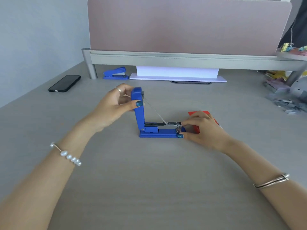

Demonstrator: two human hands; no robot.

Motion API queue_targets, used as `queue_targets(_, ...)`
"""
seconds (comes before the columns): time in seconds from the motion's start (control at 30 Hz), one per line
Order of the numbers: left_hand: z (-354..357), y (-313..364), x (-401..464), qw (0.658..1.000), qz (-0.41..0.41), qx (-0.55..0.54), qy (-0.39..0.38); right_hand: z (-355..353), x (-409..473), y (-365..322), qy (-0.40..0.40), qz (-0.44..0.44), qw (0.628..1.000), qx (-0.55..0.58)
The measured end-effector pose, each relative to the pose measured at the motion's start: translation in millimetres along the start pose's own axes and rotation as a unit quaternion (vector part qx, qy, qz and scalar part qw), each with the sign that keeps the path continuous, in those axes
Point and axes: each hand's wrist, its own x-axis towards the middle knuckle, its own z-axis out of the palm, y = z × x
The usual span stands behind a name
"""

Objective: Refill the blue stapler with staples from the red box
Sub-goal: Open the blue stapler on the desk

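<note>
The blue stapler (157, 134) stands on the desk in the middle, its lid swung up to vertical so the metal staple channel (163, 124) lies exposed. My left hand (114, 105) grips the raised lid near its top. My right hand (202, 128) pinches the front end of the stapler's base and channel. The red box (197, 113) lies just behind my right hand, mostly hidden by it. Whether staples sit in the channel is hard to tell.
A second blue stapler (116, 73) sits at the back under a grey shelf (182, 59). A black phone (64, 83) lies back left. A white stand (177, 75) is behind centre. Loose clutter and staples (285, 103) fill the right edge.
</note>
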Motion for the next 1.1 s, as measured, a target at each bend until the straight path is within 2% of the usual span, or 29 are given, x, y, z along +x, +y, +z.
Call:
queue_targets(0.13,-28.2,3.8,-6.1,0.997,-0.036,0.049,-0.045,3.0,0.5,3.0,0.011,0.005,1.000,-0.007)
queue_targets(0.23,-40.3,4.8,-11.0,0.993,-0.056,0.091,-0.043,5.4,1.4,6.8,0.021,-0.010,1.000,-0.014)
queue_targets(0.37,-50.3,0.2,-15.6,0.974,-0.085,0.206,-0.047,5.8,0.8,10.3,0.026,-0.024,0.999,-0.018)
queue_targets(0.53,-48.5,-7.9,-16.1,0.951,-0.125,0.272,-0.076,3.6,-0.5,13.3,0.014,-0.016,1.000,-0.013)
queue_targets(0.7,-36.6,-17.9,-13.8,0.937,-0.142,0.293,-0.128,1.0,-2.9,13.3,0.012,-0.022,1.000,-0.004)
queue_targets(0.9,-35.3,-22.8,-12.8,0.936,-0.175,0.273,-0.138,0.5,-4.9,14.5,0.002,-0.024,1.000,0.017)
queue_targets(1.0,-25.4,-16.2,-11.9,0.940,-0.158,0.276,-0.124,-6.4,-6.4,14.4,0.018,0.010,0.998,0.054)
queue_targets(1.1,-1.3,-7.0,-8.3,0.958,-0.072,0.268,-0.077,-26.1,-5.1,13.8,0.051,0.040,0.995,0.080)
